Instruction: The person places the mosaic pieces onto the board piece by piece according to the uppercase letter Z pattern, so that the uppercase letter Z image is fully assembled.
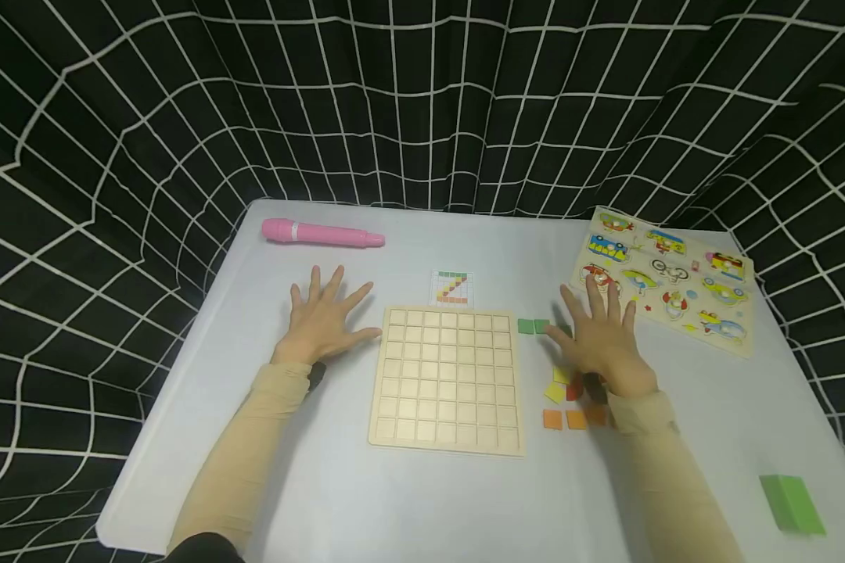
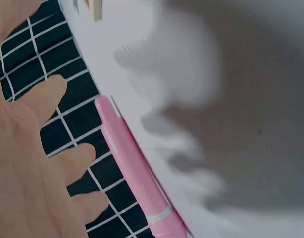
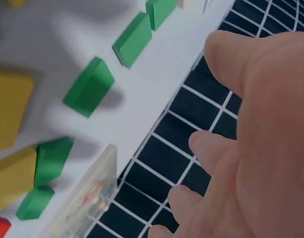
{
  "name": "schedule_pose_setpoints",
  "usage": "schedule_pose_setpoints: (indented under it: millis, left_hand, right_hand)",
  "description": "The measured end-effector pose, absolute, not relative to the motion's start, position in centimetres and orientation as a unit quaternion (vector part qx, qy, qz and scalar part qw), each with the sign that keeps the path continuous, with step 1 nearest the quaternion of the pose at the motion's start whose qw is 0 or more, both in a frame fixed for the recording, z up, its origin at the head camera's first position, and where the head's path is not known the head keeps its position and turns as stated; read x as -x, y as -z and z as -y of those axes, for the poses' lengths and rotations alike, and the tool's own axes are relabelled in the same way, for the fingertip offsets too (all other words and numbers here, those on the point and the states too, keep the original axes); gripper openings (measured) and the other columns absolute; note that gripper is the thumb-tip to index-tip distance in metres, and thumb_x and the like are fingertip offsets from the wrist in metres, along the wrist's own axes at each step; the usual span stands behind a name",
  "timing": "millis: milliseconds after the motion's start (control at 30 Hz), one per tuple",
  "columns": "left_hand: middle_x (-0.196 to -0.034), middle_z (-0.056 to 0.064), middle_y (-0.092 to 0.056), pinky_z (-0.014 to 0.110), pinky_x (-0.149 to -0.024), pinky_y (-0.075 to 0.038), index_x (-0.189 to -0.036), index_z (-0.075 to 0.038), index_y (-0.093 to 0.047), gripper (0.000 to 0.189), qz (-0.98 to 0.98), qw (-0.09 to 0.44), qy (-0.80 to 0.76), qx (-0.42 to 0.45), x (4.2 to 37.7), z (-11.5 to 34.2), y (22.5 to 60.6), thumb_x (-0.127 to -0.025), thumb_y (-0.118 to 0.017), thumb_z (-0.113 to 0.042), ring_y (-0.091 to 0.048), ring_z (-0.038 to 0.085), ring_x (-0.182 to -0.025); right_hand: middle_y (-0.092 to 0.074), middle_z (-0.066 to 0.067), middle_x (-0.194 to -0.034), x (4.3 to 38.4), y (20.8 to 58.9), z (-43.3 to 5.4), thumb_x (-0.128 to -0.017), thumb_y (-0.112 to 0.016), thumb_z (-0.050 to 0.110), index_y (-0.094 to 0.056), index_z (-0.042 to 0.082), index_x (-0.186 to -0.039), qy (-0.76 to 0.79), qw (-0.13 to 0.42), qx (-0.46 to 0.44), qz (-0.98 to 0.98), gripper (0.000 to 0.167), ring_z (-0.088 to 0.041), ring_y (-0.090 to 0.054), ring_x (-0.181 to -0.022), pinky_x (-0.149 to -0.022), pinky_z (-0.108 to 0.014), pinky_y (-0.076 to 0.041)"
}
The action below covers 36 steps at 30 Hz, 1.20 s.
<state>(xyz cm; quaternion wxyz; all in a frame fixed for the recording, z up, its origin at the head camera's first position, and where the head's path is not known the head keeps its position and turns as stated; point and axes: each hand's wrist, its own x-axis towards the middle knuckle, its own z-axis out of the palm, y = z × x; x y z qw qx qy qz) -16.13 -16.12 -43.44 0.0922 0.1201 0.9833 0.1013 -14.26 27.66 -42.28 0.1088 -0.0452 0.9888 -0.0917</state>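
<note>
My left hand [image 1: 317, 319] is spread over the table left of a wooden grid board [image 1: 447, 381], its thumb tip right at the board's edge. On the other side, my right hand [image 1: 601, 342] is held with fingers apart above small square tiles, holding none. Two green tiles [image 1: 526, 326] show near its thumb. Yellow tiles [image 1: 554, 392], a red tile [image 1: 573, 392] and orange tiles [image 1: 552, 419] lie below, some partly hidden by the wrist. More green tiles [image 3: 89, 87] appear in the right wrist view. A card [image 1: 453, 288] with a coloured tile pattern lies behind the board.
A pink rod with a white band [image 1: 324, 234] lies at the back left. At the back right is a wooden vehicle puzzle [image 1: 665, 277], close to my right fingertips. A green block [image 1: 792, 504] stands at the front right. Black grid-patterned cloth [image 1: 436, 102] surrounds the white table [image 1: 310, 493].
</note>
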Motion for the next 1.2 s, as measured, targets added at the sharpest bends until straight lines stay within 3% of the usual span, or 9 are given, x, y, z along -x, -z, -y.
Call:
schedule_pose_setpoints:
  millis: [267, 600, 933, 1200]
  left_hand:
    - [-0.176, 0.017, -0.004, 0.083, -0.120, 0.001, -0.161, -0.036, -0.036, 0.094, -0.974, 0.139, -0.104, -0.142, 16.1, 15.7, 43.7, -0.082, -0.069, -0.075, 0.009, 0.055, -0.159]
    - [-0.176, 0.015, -0.004, 0.082, -0.121, 0.000, -0.159, -0.036, -0.039, 0.101, -0.969, 0.160, -0.104, -0.156, 16.1, 15.3, 44.5, -0.074, -0.074, -0.076, 0.011, 0.053, -0.159]
    - [-0.177, 0.014, 0.001, 0.080, -0.122, 0.002, -0.160, -0.037, -0.036, 0.106, -0.965, 0.174, -0.116, -0.158, 16.2, 15.2, 44.8, -0.071, -0.077, -0.076, 0.014, 0.051, -0.159]
    - [-0.177, 0.012, 0.003, 0.079, -0.122, 0.003, -0.160, -0.037, -0.036, 0.105, -0.963, 0.178, -0.128, -0.157, 16.2, 15.0, 44.7, -0.072, -0.078, -0.076, 0.016, 0.050, -0.159]
  right_hand:
    - [0.005, -0.031, -0.171, 15.4, 41.9, -26.1, -0.104, -0.053, 0.049, -0.031, 0.015, -0.162, 0.074, 0.144, 0.094, -0.982, 0.071, -0.064, 0.008, -0.154, -0.118, -0.083, 0.006]
    - [-0.036, -0.026, -0.164, 16.3, 43.1, -24.4, -0.098, -0.071, 0.026, -0.067, 0.008, -0.135, 0.065, 0.105, 0.131, -0.984, 0.042, -0.058, -0.010, -0.156, -0.123, -0.078, -0.008]
    - [-0.042, -0.026, -0.160, 16.1, 43.0, -23.6, -0.092, -0.076, 0.016, -0.071, 0.002, -0.117, 0.095, 0.059, 0.149, -0.982, 0.029, -0.056, -0.014, -0.156, -0.123, -0.079, -0.009]
    - [-0.047, -0.024, -0.158, 17.7, 41.0, -18.7, -0.093, -0.076, 0.021, -0.071, 0.002, -0.121, 0.110, 0.068, 0.197, -0.972, 0.035, -0.056, -0.022, -0.155, -0.124, -0.075, -0.019]
